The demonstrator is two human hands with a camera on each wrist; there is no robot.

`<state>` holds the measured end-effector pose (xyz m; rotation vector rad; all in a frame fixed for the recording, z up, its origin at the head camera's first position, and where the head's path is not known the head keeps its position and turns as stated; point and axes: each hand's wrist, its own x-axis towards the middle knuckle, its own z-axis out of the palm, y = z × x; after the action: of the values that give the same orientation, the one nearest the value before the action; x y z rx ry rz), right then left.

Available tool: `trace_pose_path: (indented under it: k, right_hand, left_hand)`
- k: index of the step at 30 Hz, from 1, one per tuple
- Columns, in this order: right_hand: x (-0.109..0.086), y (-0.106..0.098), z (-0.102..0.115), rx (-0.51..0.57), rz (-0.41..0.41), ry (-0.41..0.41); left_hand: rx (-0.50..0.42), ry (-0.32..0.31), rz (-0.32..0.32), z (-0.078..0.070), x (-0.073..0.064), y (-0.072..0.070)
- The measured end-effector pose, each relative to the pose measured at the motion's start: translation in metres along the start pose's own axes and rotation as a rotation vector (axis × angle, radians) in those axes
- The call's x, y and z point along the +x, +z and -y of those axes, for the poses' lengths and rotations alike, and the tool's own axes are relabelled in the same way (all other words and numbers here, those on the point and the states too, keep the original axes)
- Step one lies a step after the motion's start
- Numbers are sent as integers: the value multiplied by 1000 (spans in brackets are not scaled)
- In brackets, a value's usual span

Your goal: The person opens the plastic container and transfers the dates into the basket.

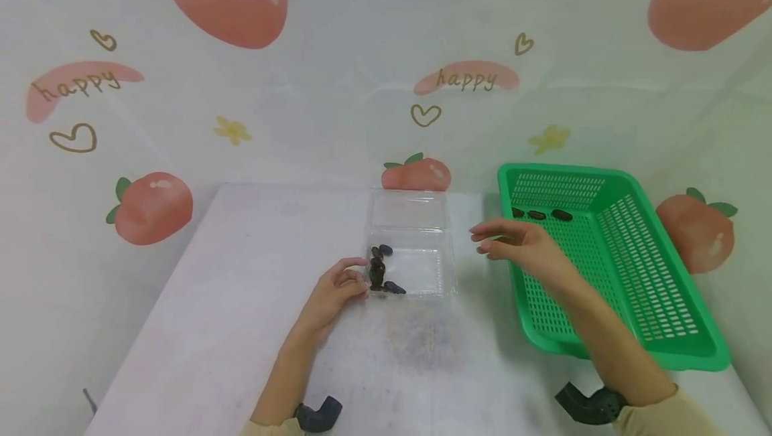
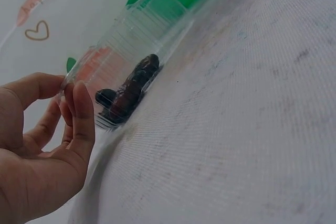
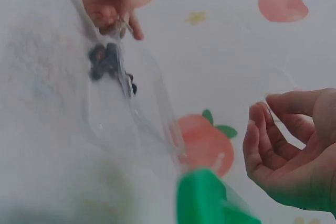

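Observation:
A clear plastic box [image 1: 416, 272] with a hinged lid [image 1: 408, 211] folded back lies on the table. Several dark brown, oval, date-like pieces [image 1: 376, 272] are gathered along its left side and near corner. My left hand [image 1: 335, 292] pinches the box's left rim between thumb and fingers, seen closely in the left wrist view. My right hand [image 1: 525, 245] hovers between the box and a green basket [image 1: 603, 268], over the basket's left rim. Its fingers are loosely bent, with nothing between them. Inside the basket, more dark pieces [image 1: 562, 215] lie near the far left corner.
The green perforated basket stands at the right of the white table [image 1: 253, 268], partly behind my right forearm. A pale cloth [image 1: 338, 88] with fruit prints and "happy" lettering hangs behind the table. A greyish stain [image 1: 428, 339] marks the tabletop in front of the box.

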<state>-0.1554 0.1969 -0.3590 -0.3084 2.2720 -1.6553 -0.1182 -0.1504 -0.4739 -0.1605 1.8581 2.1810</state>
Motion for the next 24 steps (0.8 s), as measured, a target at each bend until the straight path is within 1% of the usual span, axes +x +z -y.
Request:
trace_pose_path:
  k: [1, 5, 8, 13, 18, 21, 24]
  right_hand:
    - [1, 5, -1, 6, 4, -10]
    - [4, 21, -2, 3, 17, 0]
    - [2, 33, -3, 17, 28, 21]
    - [3, 52, -8, 26, 40, 18]
    - [7, 69, -14, 46, 42, 19]
    - [11, 78, -18, 63, 57, 9]
    - [14, 86, -23, 80, 56, 21]
  left_hand:
    - [1, 2, -1, 0, 0, 0]
    - [-6, 11, 4, 0, 1, -2]
    - [-17, 6, 5, 1, 1, -2]
    - [-7, 1, -3, 4, 0, -1]
    - [-13, 3, 2, 4, 1, -1]
    - [-11, 5, 0, 4, 1, -1]
    - [-10, 4, 6, 4, 2, 0]
